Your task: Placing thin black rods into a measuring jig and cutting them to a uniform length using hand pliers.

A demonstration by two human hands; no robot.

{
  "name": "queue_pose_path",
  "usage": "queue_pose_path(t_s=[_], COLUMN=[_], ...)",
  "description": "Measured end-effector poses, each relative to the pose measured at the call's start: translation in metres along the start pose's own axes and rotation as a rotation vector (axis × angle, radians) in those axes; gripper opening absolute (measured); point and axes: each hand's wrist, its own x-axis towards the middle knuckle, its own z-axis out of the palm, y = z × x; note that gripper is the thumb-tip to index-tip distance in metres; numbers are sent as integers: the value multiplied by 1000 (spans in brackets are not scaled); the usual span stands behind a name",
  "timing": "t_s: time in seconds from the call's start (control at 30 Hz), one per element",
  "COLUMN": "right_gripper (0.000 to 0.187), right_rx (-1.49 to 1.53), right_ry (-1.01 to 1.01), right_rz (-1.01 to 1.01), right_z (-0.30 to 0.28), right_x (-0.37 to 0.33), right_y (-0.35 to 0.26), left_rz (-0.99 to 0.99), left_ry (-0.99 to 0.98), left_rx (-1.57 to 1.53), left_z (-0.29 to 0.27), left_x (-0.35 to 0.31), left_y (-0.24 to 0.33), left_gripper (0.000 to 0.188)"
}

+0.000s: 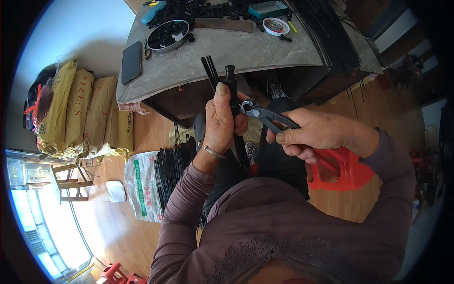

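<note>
1. Centre frame, I've got the left hand (220, 118) wrapped firmly around black rods (210, 70) and a knob-topped black shaft (231, 79), tips pointing upward!
2. Just right of centre, I see the right hand (314, 130) clamped on the pincers (257, 113) by their handles.
3. Their jaws sit right beside the left hand; biting anything? I can't tell!
4. Grey table (203, 54), top of frame.
</note>
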Motion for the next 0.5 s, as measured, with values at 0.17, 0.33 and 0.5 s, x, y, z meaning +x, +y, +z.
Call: queue_pose_path(t_s=[0.17,0.33,0.5], right_gripper=[20,26,46], right_rx=[42,-576,-1233], right_ry=[25,307,791], right_rz=[72,-250,-386], right_z=[4,-7,-72], right_x=[2,24,91], right_y=[-6,4,-9], left_rz=[14,20,214], left_ry=[-16,45,277], left_rx=[56,44,134], left_z=[6,3,-13], left_x=[-2,7,46], left_y=[2,2,-32], left_gripper=[67,64,47])
